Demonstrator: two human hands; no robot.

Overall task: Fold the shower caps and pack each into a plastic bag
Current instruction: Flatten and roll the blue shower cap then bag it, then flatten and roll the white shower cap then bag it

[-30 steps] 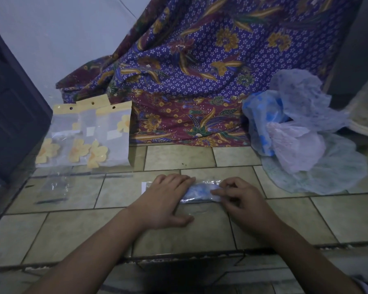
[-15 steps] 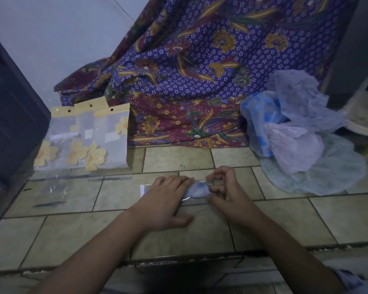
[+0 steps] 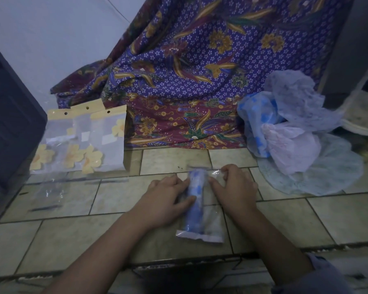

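A folded blue shower cap inside a clear plastic bag [image 3: 197, 206] lies on the tiled floor, its long side pointing away from me. My left hand [image 3: 168, 198] presses flat on the bag's left side, thumb against the roll. My right hand [image 3: 234, 187] rests on the right side, fingers curled at the bag's far end. A heap of loose shower caps [image 3: 302, 134], blue, pink and white, sits at the right. Several empty clear bags [image 3: 45, 194] lie on the floor at the left.
Packed bags with yellow flower headers [image 3: 83, 141] lean at the left by a dark door [image 3: 6, 115]. A purple patterned cloth [image 3: 200, 71] hangs behind. A step edge [image 3: 179, 262] crosses the floor near me.
The bagged cap has turned from lying crosswise to pointing away from me. Both hands shifted to either side of it.
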